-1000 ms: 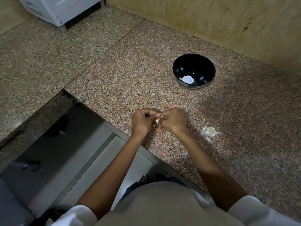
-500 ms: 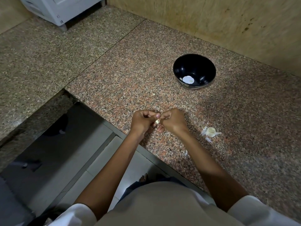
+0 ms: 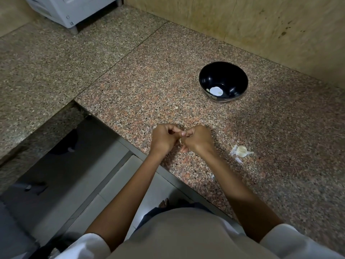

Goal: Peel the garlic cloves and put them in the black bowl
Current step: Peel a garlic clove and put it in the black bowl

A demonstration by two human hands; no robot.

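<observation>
Near the counter (image 3: pixel 149 81) edge, hands (image 3: pixel 165 139) (image 3: pixel 198 140) pinch a clove (image 3: pixel 181 141) (long axis hidden).

**Worktop Layout**

The counter (image 3: pixel 149 81) runs from the near edge back to the wall (image 3: pixel 242 25). The left hand (image 3: pixel 164 139) and right hand (image 3: pixel 197 140) meet above its near edge, with a garlic clove (image 3: pixel 181 141) pinched between them. A second clove (image 3: pixel 241 151) lies among skin scraps (image 3: pixel 234 152) on the counter, right of the hands. The bowl (image 3: pixel 233 77) stands behind, nearer the wall. An appliance (image 3: pixel 74 8) sits at far left.
</observation>
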